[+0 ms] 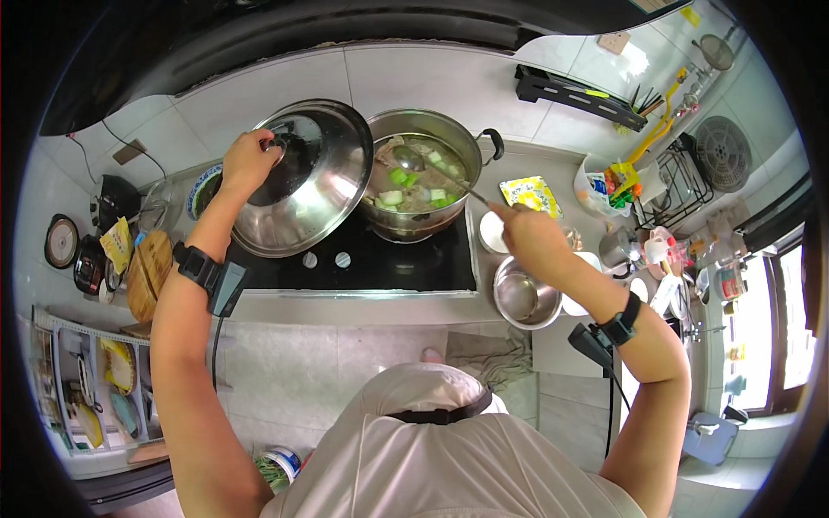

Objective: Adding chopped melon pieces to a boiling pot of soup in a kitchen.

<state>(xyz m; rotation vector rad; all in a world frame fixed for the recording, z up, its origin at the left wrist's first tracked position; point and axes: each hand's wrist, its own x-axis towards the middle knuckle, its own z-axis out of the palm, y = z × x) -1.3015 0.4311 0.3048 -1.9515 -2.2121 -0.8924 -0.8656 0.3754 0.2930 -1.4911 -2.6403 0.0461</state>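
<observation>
My left hand point(249, 163) grips the knob of a large domed steel lid point(311, 201), held tilted at the left side of a steel stockpot point(411, 223). In the pot are broth, chunks of meat point(388, 152) and pieces of green and pale vegetable point(398, 177). My right hand point(531, 239) is closed around the handle of a metal ladle point(408, 158), whose bowl dips into the broth. The pot stands on the right side of a black gas cooktop point(421, 272); the lid hides much of the cooktop's left side.
Right of the cooktop are a steel bowl point(526, 294), a white bowl point(493, 232) and a yellow-patterned dish point(531, 196). A blue-and-white bowl point(202, 188) sits behind my left forearm. Wooden cutting boards point(147, 275) lean at the left. A range hood point(285, 32) overhangs the wall.
</observation>
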